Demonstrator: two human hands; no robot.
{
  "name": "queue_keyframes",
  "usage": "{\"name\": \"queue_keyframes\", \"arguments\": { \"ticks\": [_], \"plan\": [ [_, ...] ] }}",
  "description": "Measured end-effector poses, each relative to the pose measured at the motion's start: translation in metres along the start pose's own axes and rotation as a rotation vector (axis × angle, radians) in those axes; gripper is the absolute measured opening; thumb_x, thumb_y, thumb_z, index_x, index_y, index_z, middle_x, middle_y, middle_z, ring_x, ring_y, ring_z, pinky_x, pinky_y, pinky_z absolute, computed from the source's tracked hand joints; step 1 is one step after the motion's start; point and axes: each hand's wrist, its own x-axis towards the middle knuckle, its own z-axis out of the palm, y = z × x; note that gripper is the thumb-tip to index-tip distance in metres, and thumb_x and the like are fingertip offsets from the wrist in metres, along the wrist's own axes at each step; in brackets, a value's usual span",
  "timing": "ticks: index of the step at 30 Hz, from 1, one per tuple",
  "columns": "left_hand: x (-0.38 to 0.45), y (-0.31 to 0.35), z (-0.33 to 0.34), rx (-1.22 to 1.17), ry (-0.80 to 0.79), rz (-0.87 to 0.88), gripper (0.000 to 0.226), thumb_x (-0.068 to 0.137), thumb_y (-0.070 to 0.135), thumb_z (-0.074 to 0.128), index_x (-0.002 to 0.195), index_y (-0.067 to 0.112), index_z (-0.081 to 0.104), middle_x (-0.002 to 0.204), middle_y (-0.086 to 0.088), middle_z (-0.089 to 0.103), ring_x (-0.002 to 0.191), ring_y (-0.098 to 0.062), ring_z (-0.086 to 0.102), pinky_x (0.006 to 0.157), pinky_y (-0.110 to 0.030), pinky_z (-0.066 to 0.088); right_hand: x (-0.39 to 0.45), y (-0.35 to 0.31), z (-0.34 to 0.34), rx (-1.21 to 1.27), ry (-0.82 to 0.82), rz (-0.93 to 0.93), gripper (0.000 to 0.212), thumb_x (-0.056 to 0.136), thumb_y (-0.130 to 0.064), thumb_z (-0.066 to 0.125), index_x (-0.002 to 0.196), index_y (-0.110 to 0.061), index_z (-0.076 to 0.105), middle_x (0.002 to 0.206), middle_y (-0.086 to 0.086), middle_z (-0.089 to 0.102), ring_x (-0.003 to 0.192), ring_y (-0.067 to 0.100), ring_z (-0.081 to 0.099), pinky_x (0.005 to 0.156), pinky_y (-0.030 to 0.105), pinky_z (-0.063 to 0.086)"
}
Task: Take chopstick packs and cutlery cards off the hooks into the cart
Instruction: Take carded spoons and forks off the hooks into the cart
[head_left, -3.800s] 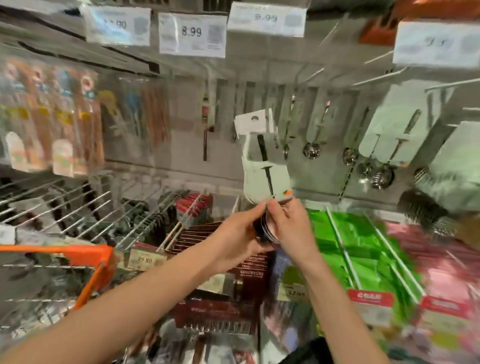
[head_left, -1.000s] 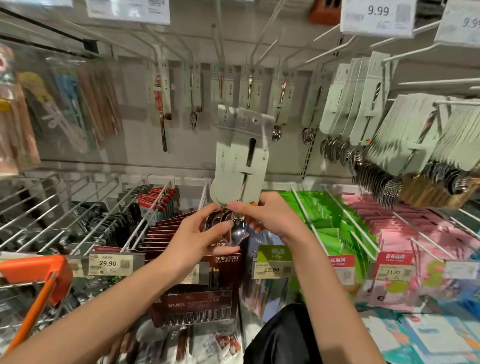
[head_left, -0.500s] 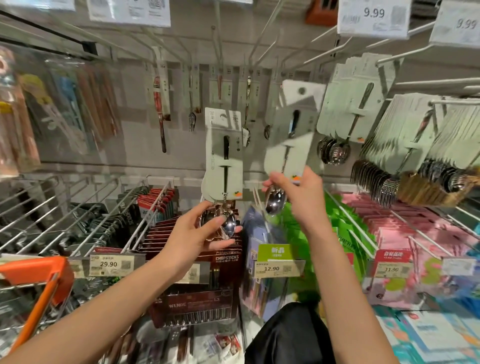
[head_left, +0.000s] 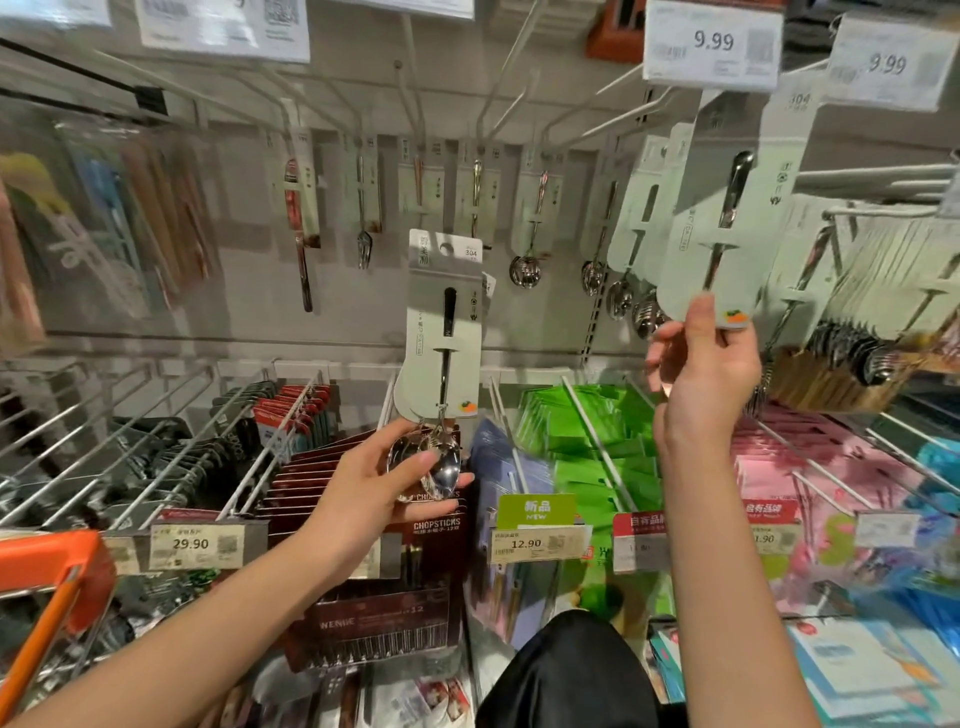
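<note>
My left hand (head_left: 384, 483) grips the steel bowls of a small stack of pale green spoon cards (head_left: 444, 332), held upright at the centre. My right hand (head_left: 701, 369) is raised to the right and pinches the lower edge of another spoon card (head_left: 722, 223) beside the hanging row of cards (head_left: 639, 223) under a 9.99 price tag (head_left: 712, 44). Dark red chopstick packs (head_left: 332, 467) hang on hooks below my left hand. The orange corner of the cart (head_left: 49, 566) shows at the lower left.
Wire hooks (head_left: 104, 457) jut toward me at waist height, carrying green packs (head_left: 587, 447) and pink packs (head_left: 810, 467). Dense spoon cards (head_left: 878, 280) hang at the right. Clear chopstick packs (head_left: 104, 234) hang at the upper left.
My two hands have split apart: the right hand carried one spoon card up and to the right, next to the hanging row. The left hand kept its cards in place.
</note>
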Motion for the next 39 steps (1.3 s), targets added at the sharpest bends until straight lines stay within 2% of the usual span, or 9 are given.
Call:
{"name": "queue_keyframes", "arguments": {
  "ticks": [6,12,15,21,25,29,32,36,39],
  "plan": [
    [0.002,0.002,-0.002,-0.012,0.05,0.016,0.036,0.09,0.005,0.057,0.12,0.025,0.054,0.134,-0.003,0.054,0.096,-0.032,0.071,0.072,-0.037,0.061,-0.01,0.011,0.006,0.027,0.024,0.02,0.027,0.1,-0.022,0.048,0.075,-0.016,0.041,0.05,-0.003,0.058,0.033,0.008,0.045,0.029,0.013,0.02],
    [0.002,0.007,0.002,-0.05,0.073,0.059,0.031,0.092,0.001,0.055,0.097,0.03,0.059,0.112,0.008,0.06,0.085,-0.025,0.073,0.061,-0.029,0.061,-0.002,-0.001,0.002,0.044,0.113,0.017,0.031,0.1,-0.022,0.048,0.071,-0.014,0.041,0.048,-0.003,0.056,0.032,0.009,0.044,0.03,0.014,0.016],
    [0.001,0.008,0.001,-0.04,0.066,0.059,0.03,0.091,0.003,0.057,0.101,0.031,0.059,0.122,0.003,0.059,0.089,-0.03,0.072,0.067,-0.033,0.061,0.008,-0.008,-0.003,0.03,0.116,0.015,0.032,0.1,-0.021,0.049,0.07,-0.014,0.041,0.047,-0.002,0.056,0.032,0.011,0.042,0.032,0.018,0.013],
    [-0.001,0.01,0.003,-0.038,0.073,0.074,0.031,0.091,0.002,0.055,0.097,0.031,0.059,0.116,0.006,0.058,0.087,-0.027,0.073,0.067,-0.034,0.061,0.006,-0.005,-0.004,0.031,0.137,0.008,0.028,0.098,-0.022,0.051,0.074,-0.015,0.041,0.052,-0.002,0.057,0.034,0.011,0.043,0.036,0.023,0.011],
    [-0.002,0.012,0.004,-0.051,0.08,0.091,0.032,0.092,-0.001,0.053,0.094,0.03,0.06,0.107,0.009,0.063,0.082,-0.021,0.073,0.064,-0.033,0.061,0.013,-0.01,-0.005,0.035,0.137,0.012,0.028,0.098,-0.022,0.052,0.073,-0.014,0.042,0.052,0.0,0.058,0.034,0.011,0.045,0.032,0.016,0.015],
    [-0.004,0.013,0.004,-0.052,0.071,0.094,0.032,0.092,0.0,0.053,0.094,0.031,0.06,0.096,0.009,0.071,0.084,-0.026,0.073,0.062,-0.031,0.061,0.025,-0.018,-0.008,-0.053,0.177,0.153,0.025,0.096,-0.027,0.057,0.076,-0.016,0.047,0.06,0.001,0.058,0.037,0.007,0.047,0.03,0.014,0.022],
    [-0.004,0.011,0.004,-0.041,0.076,0.079,0.031,0.092,0.002,0.054,0.095,0.033,0.058,0.112,0.008,0.06,0.087,-0.032,0.072,0.066,-0.032,0.061,0.036,-0.02,-0.013,-0.102,0.137,0.239,0.023,0.094,-0.029,0.059,0.079,-0.015,0.05,0.066,0.002,0.059,0.04,0.005,0.048,0.029,0.015,0.021],
    [-0.004,0.009,0.004,-0.016,0.058,0.061,0.03,0.092,0.002,0.055,0.098,0.031,0.058,0.12,0.005,0.056,0.084,-0.026,0.073,0.066,-0.033,0.061,0.046,-0.01,-0.016,-0.087,0.065,0.327,0.019,0.096,-0.026,0.056,0.085,-0.012,0.05,0.07,0.007,0.06,0.047,0.007,0.053,0.033,0.015,0.025],
    [-0.004,0.007,0.003,0.002,0.056,0.049,0.031,0.092,0.003,0.056,0.101,0.033,0.057,0.122,0.007,0.054,0.082,-0.023,0.073,0.068,-0.033,0.061,0.04,0.007,-0.018,-0.087,0.054,0.515,0.025,0.098,-0.03,0.05,0.104,-0.005,0.049,0.104,0.019,0.058,0.06,0.013,0.062,0.039,0.016,0.036]
  ]
}}
